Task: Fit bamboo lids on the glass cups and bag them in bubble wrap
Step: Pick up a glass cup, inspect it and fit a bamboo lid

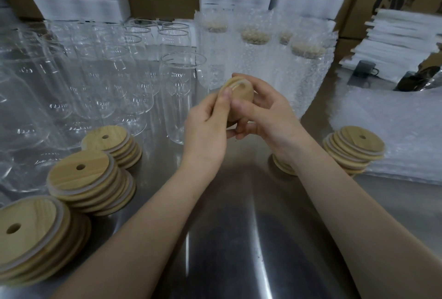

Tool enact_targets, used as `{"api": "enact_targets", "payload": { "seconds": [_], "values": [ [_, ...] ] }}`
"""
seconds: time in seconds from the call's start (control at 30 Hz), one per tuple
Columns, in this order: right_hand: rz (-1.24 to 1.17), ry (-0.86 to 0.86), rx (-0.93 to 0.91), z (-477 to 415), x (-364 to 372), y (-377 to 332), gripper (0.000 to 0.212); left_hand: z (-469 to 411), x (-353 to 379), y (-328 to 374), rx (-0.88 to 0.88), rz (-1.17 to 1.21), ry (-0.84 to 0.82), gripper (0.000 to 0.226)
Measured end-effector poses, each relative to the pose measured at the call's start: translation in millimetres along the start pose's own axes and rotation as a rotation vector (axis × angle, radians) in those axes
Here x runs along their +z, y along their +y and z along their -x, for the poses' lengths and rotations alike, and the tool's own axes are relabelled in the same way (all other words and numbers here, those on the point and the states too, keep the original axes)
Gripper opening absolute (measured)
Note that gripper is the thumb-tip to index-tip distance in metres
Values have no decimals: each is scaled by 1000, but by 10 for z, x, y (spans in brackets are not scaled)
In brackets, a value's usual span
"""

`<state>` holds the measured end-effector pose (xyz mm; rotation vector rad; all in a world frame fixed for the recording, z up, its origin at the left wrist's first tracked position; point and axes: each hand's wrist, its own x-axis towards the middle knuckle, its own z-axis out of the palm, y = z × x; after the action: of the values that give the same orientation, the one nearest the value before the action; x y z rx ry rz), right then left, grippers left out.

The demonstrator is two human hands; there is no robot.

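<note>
Lids (31, 239) in stacks sit closest, low and left of the fingers (248, 129), kept within easy reach. Both forearms stretch forward over the table (239, 239) and meet at the middle. On the left hand (208, 126), thumb and fingers pinch the near edge of one lid (240, 96), which is tilted on edge. The right hand (270, 117) curls round its far side, likely checking the pale ring before fitting. An open glass cup (179, 98) stands just left of the fingers. Bagged cups (258, 59) stand beyond them, and bubble wrap (394, 131) lies to the right.
</note>
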<state>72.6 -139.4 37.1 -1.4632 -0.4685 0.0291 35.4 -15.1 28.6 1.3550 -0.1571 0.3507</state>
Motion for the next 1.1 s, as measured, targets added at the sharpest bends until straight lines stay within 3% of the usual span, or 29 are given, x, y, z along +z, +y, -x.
{"api": "enact_targets", "payload": {
  "seconds": [0.17,0.33,0.5,0.6,0.73,0.87,1.1],
  "values": [
    [206,94,-129,-3,42,13,52,-24,-7,69,-177,160,-36,40],
    [224,228,-160,15,84,4,37,-39,-22,45,-218,86,-74,38],
    [199,313,-184,-4,77,17,5,-39,-8,35,-224,69,-86,35],
    [144,258,-170,-19,59,16,15,-50,-21,44,-238,87,-59,35],
    [-10,63,-59,-22,21,0,32,-77,-82,78,-263,165,-8,38],
    [48,27,-74,-20,24,-11,54,-83,-93,116,-262,203,-11,38],
    [212,211,-138,21,123,-22,34,-59,-61,109,-203,3,-87,39]
  ]
}}
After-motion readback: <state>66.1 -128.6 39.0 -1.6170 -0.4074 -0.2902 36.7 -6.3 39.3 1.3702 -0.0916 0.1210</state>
